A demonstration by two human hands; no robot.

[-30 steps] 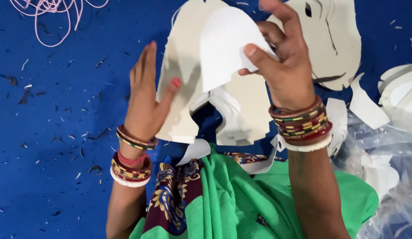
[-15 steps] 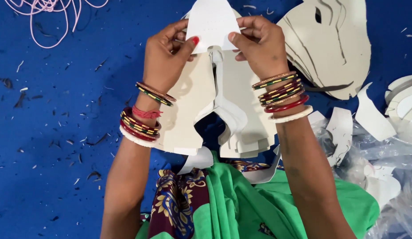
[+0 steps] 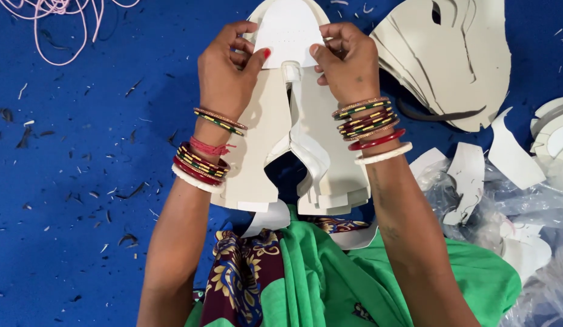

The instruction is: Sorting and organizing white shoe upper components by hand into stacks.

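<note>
My left hand (image 3: 226,71) and my right hand (image 3: 346,59) both pinch a small white cut piece (image 3: 289,31), rounded at the top, and hold it flat on a stack of larger white shaped pieces (image 3: 264,139) that lies on the blue cloth. The thumbs meet at the piece's lower edge, on either side of a narrow white tab (image 3: 291,71). Both wrists carry several coloured bangles. The lower ends of the stack fan out near my lap.
A second pile of white cut shapes (image 3: 452,57) lies at the upper right. Loose white offcuts (image 3: 513,158) and crumpled clear plastic (image 3: 536,206) fill the right side. A pink cord (image 3: 59,24) loops at the top left. Small scraps dot the blue cloth (image 3: 69,181).
A second ago my right hand alone held the small white piece raised. It came down onto the stack, and my left hand closed on its other side.
</note>
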